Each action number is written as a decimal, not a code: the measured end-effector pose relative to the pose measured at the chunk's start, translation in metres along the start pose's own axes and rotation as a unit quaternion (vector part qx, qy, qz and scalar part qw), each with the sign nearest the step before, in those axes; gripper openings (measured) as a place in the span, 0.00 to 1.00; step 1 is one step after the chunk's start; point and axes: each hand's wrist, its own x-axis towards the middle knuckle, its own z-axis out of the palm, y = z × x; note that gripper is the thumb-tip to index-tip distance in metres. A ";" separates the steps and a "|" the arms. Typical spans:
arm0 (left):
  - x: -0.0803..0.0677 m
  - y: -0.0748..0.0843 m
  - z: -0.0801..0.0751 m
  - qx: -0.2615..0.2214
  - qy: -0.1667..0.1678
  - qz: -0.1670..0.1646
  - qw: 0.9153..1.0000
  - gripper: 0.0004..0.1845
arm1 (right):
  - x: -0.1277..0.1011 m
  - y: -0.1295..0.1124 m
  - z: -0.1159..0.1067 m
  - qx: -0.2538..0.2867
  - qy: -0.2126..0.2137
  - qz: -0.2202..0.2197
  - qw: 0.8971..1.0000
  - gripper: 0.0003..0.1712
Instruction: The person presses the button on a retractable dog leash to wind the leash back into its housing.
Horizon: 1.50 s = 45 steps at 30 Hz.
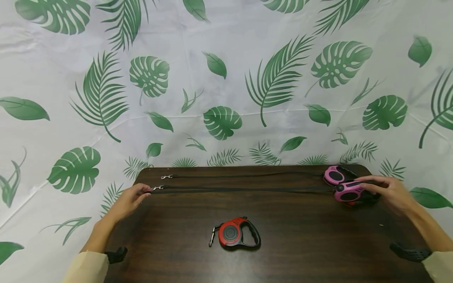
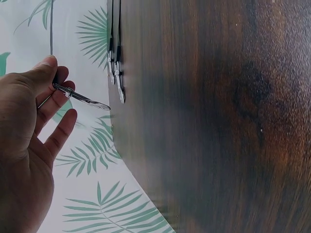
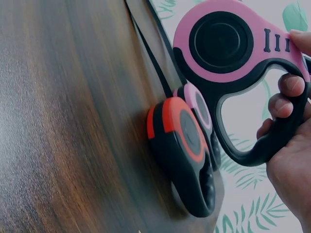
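Leash, pink and black [image 1: 348, 192], near 4 o'clock (head view taken as dial). Right hand [image 1: 393, 192]: fingers curled round the handle loop [image 3: 243, 158], thumb up by the casing. Left hand [image 1: 132, 198], 8 o'clock: thumb and fingers pinch the ribbon [image 2: 51, 26] close to its metal clip [image 2: 85, 99].

Handling estimate: casing looks like hard, smooth plastic; probably moderate in weight, slick on the round face, hardly fragile. Best hold: through the loop, as now. Ribbon looks thin, limp and light; clip stiff and small. A pinch right behind the clip seems sound (if the reel is sprung, a loose hold might let the ribbon whip back).

Nearby: second pink leash [image 1: 334, 175] and a red leash [image 3: 180, 126] beside it on the table [image 1: 304, 243], both towards 4 o'clock; two loose clips [image 1: 162, 182] at 8 o'clock. Another red leash [image 1: 231, 232] lies at 6 o'clock, its clip hanging out towards 8.

Labels: no brand or lettering legible; round face [image 3: 221, 42] shows plain rings only.
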 end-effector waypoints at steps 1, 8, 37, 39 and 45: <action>0.000 0.000 0.000 -0.001 0.000 0.000 1.000 0.12 | 0.000 -0.001 0.001 -0.001 -0.001 -0.002 1.000 0.15; 0.004 0.004 0.005 -0.015 -0.005 0.004 1.000 0.13 | 0.001 -0.008 0.010 0.008 0.005 -0.019 1.000 0.14; 0.025 0.026 0.019 -0.011 -0.001 0.034 0.999 0.11 | 0.009 -0.045 0.040 0.095 -0.025 -0.069 0.993 0.13; 0.026 0.027 0.020 -0.012 -0.003 0.036 0.999 0.12 | 0.009 -0.047 0.042 0.094 -0.022 -0.076 0.992 0.13; 0.030 0.028 0.023 -0.010 0.000 0.047 0.999 0.13 | 0.010 -0.051 0.050 0.119 -0.016 -0.080 0.989 0.13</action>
